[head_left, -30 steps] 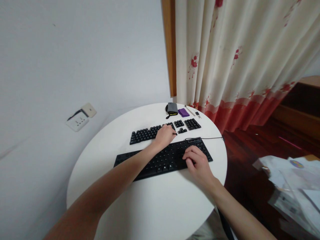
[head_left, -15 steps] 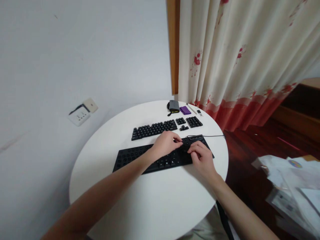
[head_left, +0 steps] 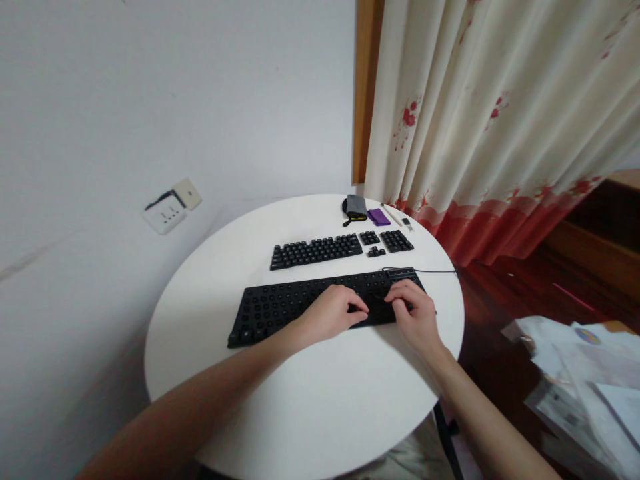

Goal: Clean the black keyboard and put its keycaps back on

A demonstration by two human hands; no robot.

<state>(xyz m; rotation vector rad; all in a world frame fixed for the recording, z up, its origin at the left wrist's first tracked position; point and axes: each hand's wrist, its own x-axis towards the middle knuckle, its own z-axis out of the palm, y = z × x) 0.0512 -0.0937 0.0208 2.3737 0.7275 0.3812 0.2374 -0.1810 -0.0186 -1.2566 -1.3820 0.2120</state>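
A black keyboard [head_left: 285,301] with most of its keycaps off lies across the white table. Over its lower right part, my left hand [head_left: 336,312] has thumb and fingers curled close together near the front edge. My right hand [head_left: 414,311] is over the number pad end, its thumb and index finger pinched. Whatever either hand holds, if anything, is hidden or too small to make out. Behind the keyboard, loose black keycaps [head_left: 320,249] are laid out in keyboard order, with smaller groups of keycaps [head_left: 397,241] to the right.
At the back of the round table [head_left: 200,267] lie a grey pouch [head_left: 356,207], a purple cloth [head_left: 379,217], a thin pale stick [head_left: 391,214] and a small black-and-clear tool [head_left: 408,224]. A cable [head_left: 435,271] runs off the right edge. Plastic bags [head_left: 575,373] lie at the right.
My left hand has moved toward the keyboard's front edge. My right hand stays over the number pad end with its fingers still pinched. The camera view has shifted slightly.
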